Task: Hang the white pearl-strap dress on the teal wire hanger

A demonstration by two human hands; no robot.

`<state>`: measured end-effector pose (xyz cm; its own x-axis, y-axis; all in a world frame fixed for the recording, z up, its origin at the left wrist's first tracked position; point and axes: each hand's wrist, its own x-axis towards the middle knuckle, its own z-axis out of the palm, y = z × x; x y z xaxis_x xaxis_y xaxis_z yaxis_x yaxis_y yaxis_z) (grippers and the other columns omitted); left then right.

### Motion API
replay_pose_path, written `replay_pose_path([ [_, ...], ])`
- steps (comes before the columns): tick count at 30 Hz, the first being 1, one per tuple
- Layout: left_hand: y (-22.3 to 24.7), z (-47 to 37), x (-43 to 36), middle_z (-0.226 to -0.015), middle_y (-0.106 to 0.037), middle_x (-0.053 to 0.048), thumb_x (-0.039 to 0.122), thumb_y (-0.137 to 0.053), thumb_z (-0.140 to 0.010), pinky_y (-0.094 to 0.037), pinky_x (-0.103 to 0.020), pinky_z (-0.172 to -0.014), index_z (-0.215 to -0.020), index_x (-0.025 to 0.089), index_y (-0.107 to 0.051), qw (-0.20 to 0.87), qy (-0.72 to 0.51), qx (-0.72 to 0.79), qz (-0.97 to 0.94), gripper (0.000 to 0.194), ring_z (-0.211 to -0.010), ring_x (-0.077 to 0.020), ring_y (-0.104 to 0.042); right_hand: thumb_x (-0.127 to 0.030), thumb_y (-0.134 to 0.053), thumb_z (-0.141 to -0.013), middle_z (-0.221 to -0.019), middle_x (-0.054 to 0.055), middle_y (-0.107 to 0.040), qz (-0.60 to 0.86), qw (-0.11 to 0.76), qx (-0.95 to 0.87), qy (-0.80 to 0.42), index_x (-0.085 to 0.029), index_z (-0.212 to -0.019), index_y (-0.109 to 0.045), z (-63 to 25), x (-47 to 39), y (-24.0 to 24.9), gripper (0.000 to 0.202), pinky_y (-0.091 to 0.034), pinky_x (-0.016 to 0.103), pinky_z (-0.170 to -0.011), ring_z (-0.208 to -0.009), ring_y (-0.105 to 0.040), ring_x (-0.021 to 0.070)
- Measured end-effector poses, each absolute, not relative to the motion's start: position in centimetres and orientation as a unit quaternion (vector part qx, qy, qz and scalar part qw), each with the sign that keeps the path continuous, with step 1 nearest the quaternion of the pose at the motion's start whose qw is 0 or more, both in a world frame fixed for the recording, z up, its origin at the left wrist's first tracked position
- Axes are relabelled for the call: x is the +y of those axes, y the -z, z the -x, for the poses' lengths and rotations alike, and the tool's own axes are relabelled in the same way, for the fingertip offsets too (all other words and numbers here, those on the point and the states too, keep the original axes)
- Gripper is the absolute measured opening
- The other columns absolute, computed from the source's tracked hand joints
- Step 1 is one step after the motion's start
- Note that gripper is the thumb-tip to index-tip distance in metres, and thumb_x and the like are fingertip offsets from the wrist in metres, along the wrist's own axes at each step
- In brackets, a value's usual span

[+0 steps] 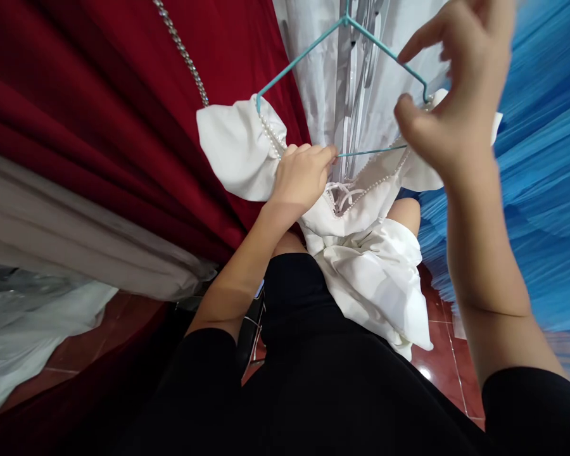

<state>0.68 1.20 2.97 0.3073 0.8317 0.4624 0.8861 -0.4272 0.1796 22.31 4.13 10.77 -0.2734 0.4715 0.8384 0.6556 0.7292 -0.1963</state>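
Just right of the red fabric [123, 95], your left hand [301, 174] is the nearer of the 2, its fingers closed on the lower bar of the teal hanger [346, 21]. The hanger's long axis runs left to right, its peak beyond those fingers; most of the white dress [370, 272] drapes below and right of them. Your right hand [465, 95], before the blue fabric [541, 190], spreads thumb and forefinger, gripping nothing, by the hanger's right end; contact is unclear.
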Motion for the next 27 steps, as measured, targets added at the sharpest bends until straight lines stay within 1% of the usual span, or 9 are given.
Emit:
replay_pose_path([
  [2, -2.3, -0.5, 1.3, -0.109, -0.074, -0.010, 0.019, -0.041, -0.105, -0.048, -0.051, -0.103, -0.123, 0.023, -0.070, 0.048, 0.289, -0.516, 0.805, 0.034, -0.111, -0.0319, -0.067, -0.015, -0.069, -0.080, -0.108, 0.009, -0.062, 0.324, 0.462, -0.820, 0.095, -0.018, -0.102, -0.067, -20.7, 4.0, -8.2, 0.023, -0.050, 0.039, -0.096, -0.106, -0.061, 0.0250],
  [4, -1.6, -0.1, 1.3, -0.122, -0.072, -0.010, 0.024, -0.040, -0.107, -0.045, -0.053, -0.111, -0.129, 0.025, -0.067, 0.038, 0.342, -0.490, 0.801, 0.035, -0.122, -0.0320, -0.063, -0.029, -0.060, -0.096, -0.099, 0.007, -0.064, 0.377, 0.385, -0.840, 0.067, -0.023, -0.098, -0.061, -19.6, 4.5, -5.3, 0.007, -0.049, 0.040, -0.088, -0.092, -0.062, 0.0232],
  [7, -1.0, 1.1, 1.4, -0.144, -0.062, -0.010, 0.029, -0.041, -0.108, -0.037, -0.056, -0.122, -0.132, 0.028, -0.063, 0.044, 0.446, -0.476, 0.756, 0.033, -0.145, -0.0325, -0.048, -0.045, -0.040, -0.107, -0.081, 0.007, -0.064, 0.448, 0.347, -0.818, 0.103, -0.023, -0.084, -0.055, -18.6, 5.9, -1.7, 0.035, -0.044, 0.045, -0.090, -0.086, -0.060, 0.0254],
  [11, -1.1, 3.9, 2.6, -0.158, -0.047, -0.006, 0.022, -0.051, -0.103, -0.026, -0.058, -0.128, -0.140, 0.032, -0.053, 0.094, 0.531, -0.493, 0.683, 0.038, -0.161, -0.0296, -0.019, -0.051, -0.025, -0.110, -0.073, 0.008, -0.062, 0.458, 0.369, -0.799, 0.125, -0.023, -0.076, -0.053, -18.2, 6.3, -0.4, 0.052, -0.041, 0.045, -0.086, -0.083, -0.058, 0.0248],
  [13, -1.6, 5.4, 3.6, -0.150, -0.052, -0.006, 0.012, -0.052, -0.099, -0.027, -0.055, -0.127, -0.134, 0.028, -0.053, 0.124, 0.555, -0.479, 0.668, 0.039, -0.156, -0.0264, -0.028, -0.053, -0.024, -0.110, -0.073, 0.007, -0.061, 0.455, 0.375, -0.798, 0.122, -0.024, -0.076, -0.054, -18.2, 5.7, -0.7, 0.054, -0.041, 0.044, -0.085, -0.082, -0.057, 0.0246],
  [16, -2.9, 7.4, 4.8, -0.117, -0.063, -0.002, 0.005, -0.047, -0.098, -0.044, -0.043, -0.112, -0.113, 0.023, -0.056, 0.119, 0.572, -0.452, 0.674, 0.025, -0.122, -0.0171, -0.057, -0.054, -0.026, -0.110, -0.074, 0.007, -0.061, 0.456, 0.367, -0.803, 0.116, -0.023, -0.077, -0.056, -18.5, 4.7, -1.3, 0.054, -0.040, 0.044, -0.085, -0.082, -0.056, 0.0245],
  [19, -4.5, 9.0, 5.3, -0.098, -0.062, 0.000, 0.012, -0.048, -0.102, -0.052, -0.038, -0.095, -0.099, 0.023, -0.057, 0.119, 0.610, -0.417, 0.663, 0.014, -0.099, -0.0144, -0.062, -0.056, -0.028, -0.110, -0.074, 0.007, -0.061, 0.453, 0.355, -0.811, 0.105, -0.023, -0.077, -0.056, -18.9, 4.3, -1.7, 0.054, -0.039, 0.044, -0.085, -0.083, -0.056, 0.0248],
  [23, -5.6, 11.9, 5.0, -0.081, -0.058, -0.001, 0.015, -0.061, -0.091, -0.053, -0.036, -0.072, -0.081, 0.020, -0.058, 0.178, 0.678, -0.403, 0.588, 0.012, -0.075, -0.0133, -0.060, -0.058, -0.028, -0.109, -0.074, 0.007, -0.060, 0.451, 0.349, -0.817, 0.084, -0.023, -0.079, -0.057, -19.3, 4.5, -1.9, 0.055, -0.038, 0.044, -0.086, -0.085, -0.056, 0.0250],
  [27, -3.5, 14.3, 3.4, -0.077, -0.060, -0.001, 0.011, -0.069, -0.088, -0.044, -0.040, -0.074, -0.080, 0.010, -0.058, 0.116, 0.617, -0.530, 0.570, 0.014, -0.080, -0.0145, -0.066, -0.059, -0.026, -0.110, -0.075, 0.008, -0.061, 0.447, 0.348, -0.821, 0.074, -0.022, -0.082, -0.061, -19.4, 4.6, -1.9, 0.058, -0.037, 0.043, -0.085, -0.085, -0.057, 0.0245],
])
